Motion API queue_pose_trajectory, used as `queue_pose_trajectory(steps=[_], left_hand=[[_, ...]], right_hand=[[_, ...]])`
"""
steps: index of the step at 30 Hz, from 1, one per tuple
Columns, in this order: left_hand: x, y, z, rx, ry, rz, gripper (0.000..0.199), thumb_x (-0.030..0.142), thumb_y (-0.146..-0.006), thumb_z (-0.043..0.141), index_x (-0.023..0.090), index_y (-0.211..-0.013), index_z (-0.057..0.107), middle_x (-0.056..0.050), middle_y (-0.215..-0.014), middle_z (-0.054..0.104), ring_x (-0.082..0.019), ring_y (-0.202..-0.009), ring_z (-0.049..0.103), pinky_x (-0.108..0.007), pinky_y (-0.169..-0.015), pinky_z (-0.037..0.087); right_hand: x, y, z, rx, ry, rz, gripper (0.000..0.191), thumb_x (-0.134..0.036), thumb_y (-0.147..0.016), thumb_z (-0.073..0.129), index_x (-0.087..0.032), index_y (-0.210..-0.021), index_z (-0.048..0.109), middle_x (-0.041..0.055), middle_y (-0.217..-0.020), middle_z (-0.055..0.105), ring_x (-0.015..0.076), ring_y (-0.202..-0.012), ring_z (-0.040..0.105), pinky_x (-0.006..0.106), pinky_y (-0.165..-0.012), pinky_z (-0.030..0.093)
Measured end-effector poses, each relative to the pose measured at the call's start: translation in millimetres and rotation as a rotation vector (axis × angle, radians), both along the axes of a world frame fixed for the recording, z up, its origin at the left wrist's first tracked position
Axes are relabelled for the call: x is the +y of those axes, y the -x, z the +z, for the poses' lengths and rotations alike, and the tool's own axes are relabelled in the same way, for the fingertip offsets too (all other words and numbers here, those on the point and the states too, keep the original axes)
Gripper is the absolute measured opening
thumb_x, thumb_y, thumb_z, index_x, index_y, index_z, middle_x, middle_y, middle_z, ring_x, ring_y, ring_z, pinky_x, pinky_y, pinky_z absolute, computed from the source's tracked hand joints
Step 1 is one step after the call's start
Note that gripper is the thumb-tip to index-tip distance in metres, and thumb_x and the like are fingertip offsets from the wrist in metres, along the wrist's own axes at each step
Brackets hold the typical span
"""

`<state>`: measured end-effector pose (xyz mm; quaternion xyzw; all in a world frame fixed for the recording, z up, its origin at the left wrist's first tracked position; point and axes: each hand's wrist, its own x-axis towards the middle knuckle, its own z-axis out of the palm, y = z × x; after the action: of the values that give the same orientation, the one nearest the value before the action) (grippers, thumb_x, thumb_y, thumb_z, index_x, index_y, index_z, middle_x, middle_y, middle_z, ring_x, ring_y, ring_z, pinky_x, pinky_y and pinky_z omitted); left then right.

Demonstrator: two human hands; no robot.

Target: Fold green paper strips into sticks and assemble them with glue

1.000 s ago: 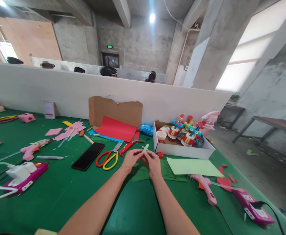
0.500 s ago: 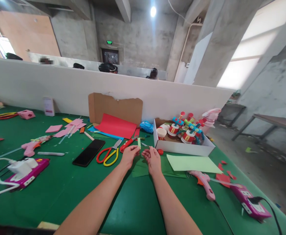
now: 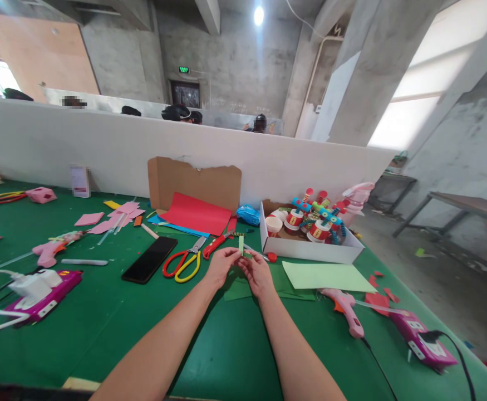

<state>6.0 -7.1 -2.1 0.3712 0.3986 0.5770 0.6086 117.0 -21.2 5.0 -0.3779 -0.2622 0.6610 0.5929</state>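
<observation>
Over dark green sheets [image 3: 285, 292] near the middle of the green table [image 3: 226, 356], a narrow light green strip [image 3: 241, 243] standing near vertical, lower end pinched between thumb and fingers of the left hand [image 3: 220, 269]. Right hand [image 3: 260, 275] just beside, fingers curled in toward that lower end; cannot tell whether gripping anything (small green patch [image 3: 247, 255] at the fingertips, perhaps part of the same paper, too small to be sure).

Step in hand, by judgement: fingertip handling of one strip, no tool taken up. Next move, judged likewise, calling for a light, steady left pinch and exact placing of the right fingertips; thin paper, likely to crease under a hard pull.

Close by, untouched: scissors [image 3: 193, 253] with red and yellow handles, left of the hands; red-handled tool [image 3: 213, 245] just beyond the left hand; light green sheet [image 3: 326, 275] to the right, before the white box [image 3: 310, 248] of cup figures [image 3: 319, 228]; pink glue gun [image 3: 349, 314] nearer.

Compared with half a second earlier: right hand, then clear of the strip, now brought close to the left fingertips; left pinch kept. Compared with a full second earlier: strip then slanting between both hands, now upright.
</observation>
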Motion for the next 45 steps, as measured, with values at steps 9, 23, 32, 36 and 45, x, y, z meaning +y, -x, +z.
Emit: queue_pose_trajectory(steps=[9, 23, 32, 36, 45], left_hand=[[-1.3, -0.5, 1.6, 0.007, 0.008, -0.015, 0.036, 0.035, -0.047, 0.085, 0.012, -0.069, 0.07, -0.003, -0.063, 0.067, -0.012, -0.057, 0.058, -0.025, -0.06, 0.046], [-1.9, -3.5, -0.7, -0.013, 0.016, -0.041, 0.038, 0.039, -0.05, 0.084, 0.01, -0.072, 0.072, -0.005, -0.06, 0.067, -0.014, -0.054, 0.06, -0.028, -0.06, 0.049], [-4.0, 3.1, 6.0, -0.03, 0.046, -0.171, 0.027, 0.021, -0.055, 0.077, 0.011, -0.079, 0.073, -0.007, -0.069, 0.07, -0.014, -0.063, 0.063, -0.026, -0.063, 0.047], [-6.6, 2.4, 8.7, -0.036, 0.043, -0.213, 0.033, 0.025, -0.056, 0.079, 0.013, -0.085, 0.071, -0.007, -0.075, 0.071, -0.015, -0.069, 0.065, -0.023, -0.06, 0.045], [0.4, -0.5, -2.7, -0.05, -0.003, -0.022, 0.042, 0.036, -0.045, 0.086, 0.014, -0.072, 0.063, -0.001, -0.065, 0.066, -0.012, -0.057, 0.06, -0.026, -0.063, 0.049]], right_hand=[[-0.8, 1.0, -0.3, -0.055, -0.042, -0.034, 0.033, -0.03, -0.049, 0.086, -0.017, -0.072, 0.067, -0.0021, -0.065, 0.068, 0.0089, -0.056, 0.062, 0.021, -0.06, 0.054], [1.6, 1.5, -1.5, -0.13, -0.1, -0.068, 0.033, -0.029, -0.05, 0.084, -0.016, -0.076, 0.068, -0.0006, -0.064, 0.069, 0.0103, -0.052, 0.06, 0.023, -0.054, 0.052], [3.8, 0.0, -1.3, -0.247, -0.174, -0.183, 0.029, -0.033, -0.055, 0.078, -0.016, -0.076, 0.068, -0.0012, -0.061, 0.068, 0.0116, -0.054, 0.06, 0.024, -0.057, 0.052], [4.6, 0.8, -3.7, -0.246, -0.19, -0.234, 0.028, -0.034, -0.056, 0.077, -0.016, -0.076, 0.067, -0.0007, -0.064, 0.069, 0.0131, -0.056, 0.062, 0.027, -0.061, 0.053], [3.3, 5.0, -7.8, -0.208, -0.161, -0.1, 0.03, -0.03, -0.055, 0.078, -0.016, -0.082, 0.07, 0.0006, -0.069, 0.07, 0.0141, -0.059, 0.063, 0.029, -0.066, 0.056]])
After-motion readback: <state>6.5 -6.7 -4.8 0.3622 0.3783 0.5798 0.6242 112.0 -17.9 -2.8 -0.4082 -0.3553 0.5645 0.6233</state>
